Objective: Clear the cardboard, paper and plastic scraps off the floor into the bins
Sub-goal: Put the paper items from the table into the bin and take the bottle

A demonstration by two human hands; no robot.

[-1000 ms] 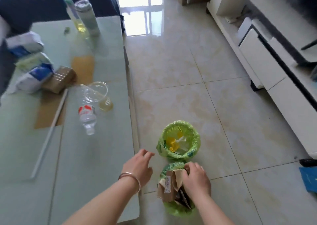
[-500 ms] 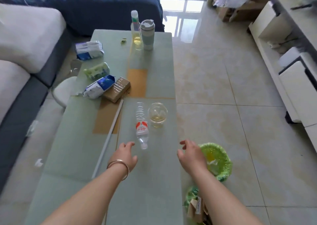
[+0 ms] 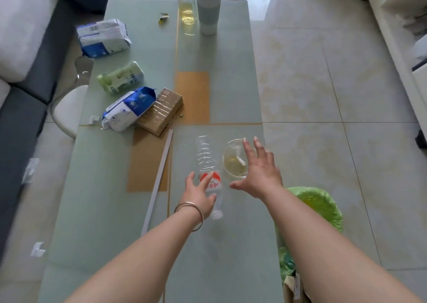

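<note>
My left hand (image 3: 198, 195) lies on the empty plastic bottle (image 3: 208, 175) lying flat on the glass table (image 3: 97, 187), fingers spread, not yet closed round it. My right hand (image 3: 258, 171) hovers released, fingers splayed, over the plastic cup (image 3: 233, 161) beside the bottle. Green-lined bins (image 3: 323, 208) stand on the floor at the table's right edge; the nearer one holds cardboard (image 3: 292, 286).

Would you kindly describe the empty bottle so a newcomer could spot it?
On the glass table, near its floor-side edge, the bottle lies beside a cup. It alone is clear, ribbed and red-labelled, under the left hand.
</note>
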